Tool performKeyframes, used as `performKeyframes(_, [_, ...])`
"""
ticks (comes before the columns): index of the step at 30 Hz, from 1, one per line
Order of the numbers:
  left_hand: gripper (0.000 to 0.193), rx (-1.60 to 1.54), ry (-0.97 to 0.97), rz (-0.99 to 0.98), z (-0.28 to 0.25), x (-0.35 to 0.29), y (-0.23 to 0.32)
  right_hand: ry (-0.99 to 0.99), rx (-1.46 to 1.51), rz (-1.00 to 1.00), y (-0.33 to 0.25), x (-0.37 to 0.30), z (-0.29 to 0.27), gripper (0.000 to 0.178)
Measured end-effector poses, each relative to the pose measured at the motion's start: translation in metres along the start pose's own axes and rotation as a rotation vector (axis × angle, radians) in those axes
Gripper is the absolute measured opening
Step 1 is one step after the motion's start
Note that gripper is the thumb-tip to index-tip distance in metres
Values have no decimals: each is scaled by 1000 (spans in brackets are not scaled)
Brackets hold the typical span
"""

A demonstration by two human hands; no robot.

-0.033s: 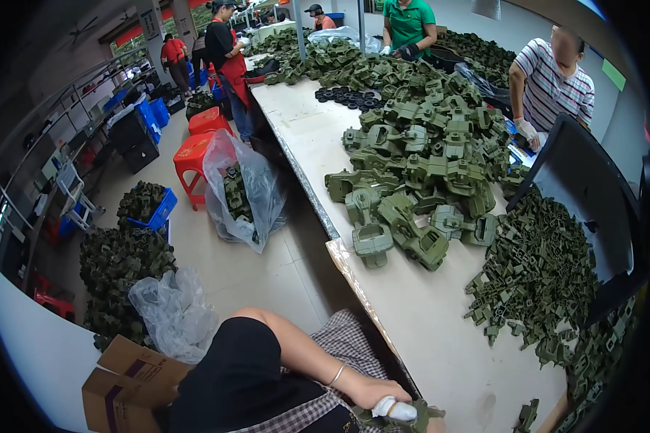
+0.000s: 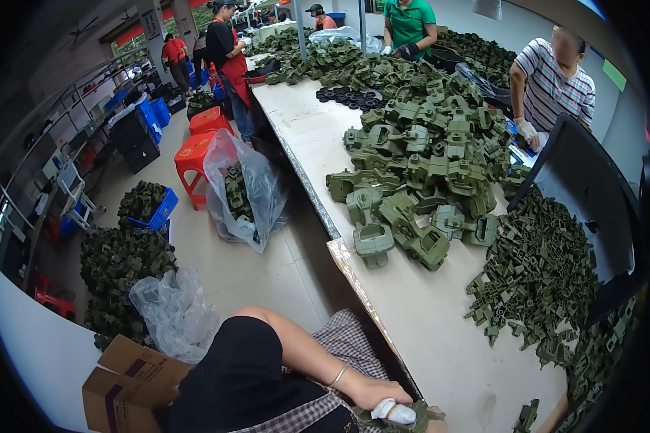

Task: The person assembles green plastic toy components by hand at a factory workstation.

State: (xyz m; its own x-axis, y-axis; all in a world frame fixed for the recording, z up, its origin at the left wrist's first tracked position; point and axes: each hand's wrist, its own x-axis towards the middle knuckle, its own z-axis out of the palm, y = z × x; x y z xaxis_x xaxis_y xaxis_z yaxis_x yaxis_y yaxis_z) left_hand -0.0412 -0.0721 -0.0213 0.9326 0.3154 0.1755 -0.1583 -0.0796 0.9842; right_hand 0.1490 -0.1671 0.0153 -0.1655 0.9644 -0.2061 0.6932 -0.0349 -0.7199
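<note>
My left hand (image 2: 374, 392) is closed on an olive-green plastic part (image 2: 413, 422) at the table's near edge, low in the view. A white wrapping covers one of its fingers, and a bangle circles the wrist. Only a bit of my right hand (image 2: 436, 420) shows at the bottom edge, its fingers pressed against the same part. The lower side of the part is cut off by the frame. Farther up the table lies a heap of larger green plastic housings (image 2: 426, 162). On the right a pile of small green plastic pieces (image 2: 538, 270) spills from a tilted black bin (image 2: 581, 195).
Black rings (image 2: 350, 97) lie on the far table (image 2: 296, 133). Left on the floor are red stools (image 2: 193, 157), a clear bag (image 2: 263, 195) of parts, a blue crate (image 2: 165, 209) and an open cardboard box (image 2: 126, 382). A person in a striped shirt (image 2: 549, 86) works across the table; others stand farther back.
</note>
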Motion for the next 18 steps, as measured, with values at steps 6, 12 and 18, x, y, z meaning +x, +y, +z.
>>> performKeyframes(6, [28,142,-44,15,-9,11,19,-97,-30,-123,-11,10,-19,40])
performKeyframes(12, [25,32,-49,-215,-33,13,22,94,76,-249,2,36,-5,23])
performKeyframes(18, [56,-454,25,-218,-64,6,10,450,798,203,-8,59,-36,23])
